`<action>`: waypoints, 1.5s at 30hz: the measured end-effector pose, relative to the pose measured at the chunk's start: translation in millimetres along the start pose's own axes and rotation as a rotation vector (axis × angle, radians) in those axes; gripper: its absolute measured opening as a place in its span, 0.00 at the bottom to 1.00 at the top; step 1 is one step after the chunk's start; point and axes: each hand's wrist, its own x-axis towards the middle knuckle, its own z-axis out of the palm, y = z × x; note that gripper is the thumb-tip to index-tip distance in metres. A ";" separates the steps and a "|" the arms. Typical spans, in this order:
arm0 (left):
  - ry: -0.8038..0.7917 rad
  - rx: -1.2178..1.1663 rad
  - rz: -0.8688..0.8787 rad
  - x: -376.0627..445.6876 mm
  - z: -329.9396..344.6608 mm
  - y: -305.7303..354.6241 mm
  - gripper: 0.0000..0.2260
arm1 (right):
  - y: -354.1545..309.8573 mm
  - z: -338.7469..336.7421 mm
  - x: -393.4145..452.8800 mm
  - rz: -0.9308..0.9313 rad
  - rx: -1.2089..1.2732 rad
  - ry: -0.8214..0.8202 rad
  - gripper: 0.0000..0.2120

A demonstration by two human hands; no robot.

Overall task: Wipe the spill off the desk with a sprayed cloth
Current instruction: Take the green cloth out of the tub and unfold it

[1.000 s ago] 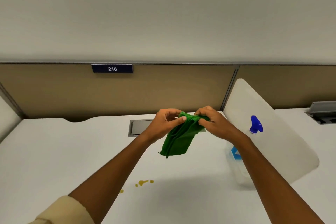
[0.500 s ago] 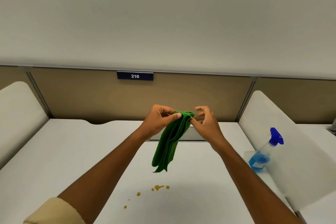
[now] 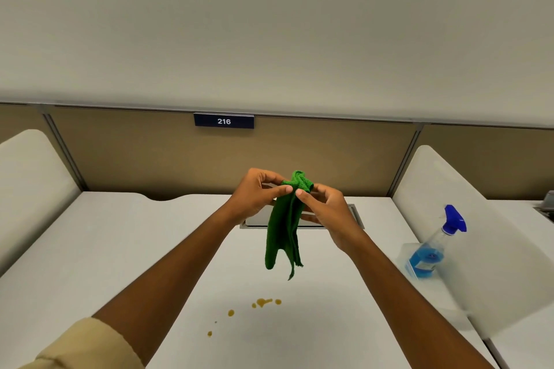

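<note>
A green cloth hangs in loose folds above the white desk. My left hand pinches its top edge from the left. From the right, my right hand pinches the same bunched top. Below the cloth lies the spill, a few small orange-brown drops, with more drops trailing toward the near left. A clear spray bottle with blue liquid and a blue trigger head stands at the desk's right side, apart from both hands.
A tan partition wall with a plate reading 216 closes the back. White rounded side dividers stand left and right. A grey cable hatch sits in the desk behind the cloth.
The view shifted, so the desk appears more centred. My right hand, whose fingers were spread off the cloth half a second ago, has closed on the cloth's top again. The cloth hangs longer.
</note>
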 end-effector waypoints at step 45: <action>-0.198 -0.405 -0.023 75.3 87.9 64.7 0.09 | 42.1 -186.1 -14.8 0.111 -0.085 0.048 0.05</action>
